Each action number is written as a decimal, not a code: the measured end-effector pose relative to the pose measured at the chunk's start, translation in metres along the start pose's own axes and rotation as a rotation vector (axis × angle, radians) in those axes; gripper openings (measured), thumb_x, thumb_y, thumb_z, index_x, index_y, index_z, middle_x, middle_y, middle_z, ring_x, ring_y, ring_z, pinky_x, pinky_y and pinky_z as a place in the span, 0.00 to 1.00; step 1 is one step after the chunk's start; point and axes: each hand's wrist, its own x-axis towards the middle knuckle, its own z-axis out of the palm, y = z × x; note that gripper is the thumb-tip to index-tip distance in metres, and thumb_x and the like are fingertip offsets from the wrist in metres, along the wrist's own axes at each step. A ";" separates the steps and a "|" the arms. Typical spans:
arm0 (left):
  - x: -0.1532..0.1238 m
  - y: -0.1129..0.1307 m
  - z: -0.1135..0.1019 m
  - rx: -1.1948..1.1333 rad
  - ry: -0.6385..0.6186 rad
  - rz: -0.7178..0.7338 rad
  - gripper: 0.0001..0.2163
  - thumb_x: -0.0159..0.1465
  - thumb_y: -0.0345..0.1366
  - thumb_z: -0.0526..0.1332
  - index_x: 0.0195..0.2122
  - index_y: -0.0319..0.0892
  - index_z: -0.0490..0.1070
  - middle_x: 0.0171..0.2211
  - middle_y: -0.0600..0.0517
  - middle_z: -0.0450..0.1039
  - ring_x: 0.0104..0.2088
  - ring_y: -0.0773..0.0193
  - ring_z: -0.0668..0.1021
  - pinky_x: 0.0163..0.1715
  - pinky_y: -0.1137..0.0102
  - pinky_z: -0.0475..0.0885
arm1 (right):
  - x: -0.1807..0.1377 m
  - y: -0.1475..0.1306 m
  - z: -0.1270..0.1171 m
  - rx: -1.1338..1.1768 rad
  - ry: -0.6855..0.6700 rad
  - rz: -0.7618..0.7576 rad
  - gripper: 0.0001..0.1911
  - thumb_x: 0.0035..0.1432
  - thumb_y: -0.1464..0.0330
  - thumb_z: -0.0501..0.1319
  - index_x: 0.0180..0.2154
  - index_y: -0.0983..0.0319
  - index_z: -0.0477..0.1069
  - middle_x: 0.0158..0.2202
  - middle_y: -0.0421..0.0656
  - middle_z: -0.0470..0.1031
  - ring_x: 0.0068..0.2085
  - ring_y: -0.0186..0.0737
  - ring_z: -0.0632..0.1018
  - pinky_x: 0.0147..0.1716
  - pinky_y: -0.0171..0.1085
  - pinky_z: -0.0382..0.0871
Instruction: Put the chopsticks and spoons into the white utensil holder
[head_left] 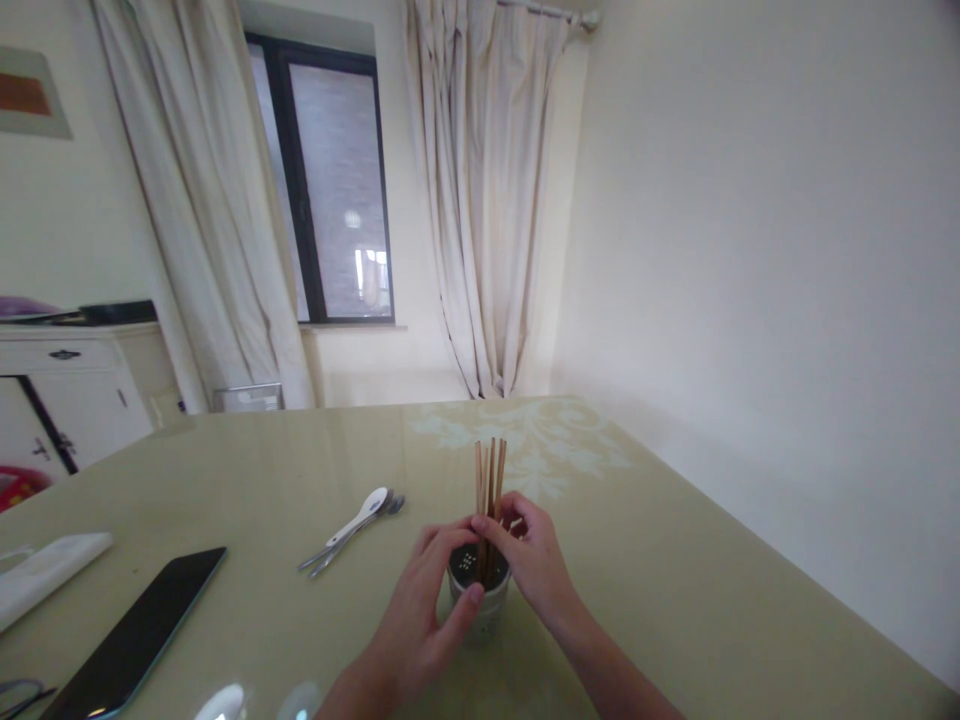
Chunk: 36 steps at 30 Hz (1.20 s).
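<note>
Several wooden chopsticks (491,485) stand upright in a grey utensil holder (484,610), whose dark inside shows small light holes. My right hand (536,555) is closed around the chopsticks at its far right side, thumb and fingers on their lower part. Around the left of the holder curves my left hand (427,590). Its thumb lies against the front rim and its fingers reach over the far side towards the chopsticks. The hands hide part of the holder's rim and wall.
On the pale green table (675,600), a white-handled spoon (360,517) lies with other metal cutlery left of the holder. A dark tablet or phone (142,630) and a white object (52,575) lie at the left. The white wall (787,300) runs along the right edge.
</note>
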 end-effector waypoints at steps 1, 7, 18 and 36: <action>0.000 -0.001 0.000 0.024 -0.004 0.018 0.18 0.74 0.42 0.60 0.63 0.50 0.69 0.65 0.43 0.73 0.64 0.49 0.74 0.63 0.54 0.73 | 0.000 0.001 0.000 0.004 -0.011 -0.002 0.23 0.54 0.49 0.74 0.27 0.59 0.72 0.25 0.37 0.72 0.27 0.38 0.71 0.27 0.36 0.65; 0.001 -0.005 0.001 0.121 -0.034 0.032 0.21 0.74 0.42 0.60 0.67 0.53 0.66 0.69 0.46 0.70 0.67 0.51 0.71 0.67 0.54 0.70 | -0.001 0.003 -0.002 0.010 -0.029 -0.034 0.24 0.64 0.45 0.65 0.32 0.61 0.76 0.29 0.41 0.76 0.31 0.42 0.75 0.31 0.37 0.68; -0.002 -0.006 0.005 -0.009 -0.020 -0.086 0.22 0.75 0.46 0.58 0.68 0.51 0.67 0.70 0.42 0.66 0.70 0.48 0.68 0.70 0.49 0.65 | 0.001 0.008 -0.003 0.027 -0.051 -0.027 0.28 0.63 0.43 0.66 0.30 0.61 0.79 0.30 0.42 0.78 0.32 0.43 0.77 0.32 0.37 0.71; -0.018 -0.103 -0.078 0.920 0.221 -0.727 0.20 0.73 0.46 0.52 0.47 0.39 0.80 0.48 0.36 0.80 0.51 0.32 0.80 0.46 0.43 0.75 | 0.003 0.008 -0.007 0.015 0.006 0.001 0.32 0.64 0.40 0.61 0.34 0.63 0.82 0.31 0.46 0.81 0.33 0.45 0.79 0.33 0.39 0.70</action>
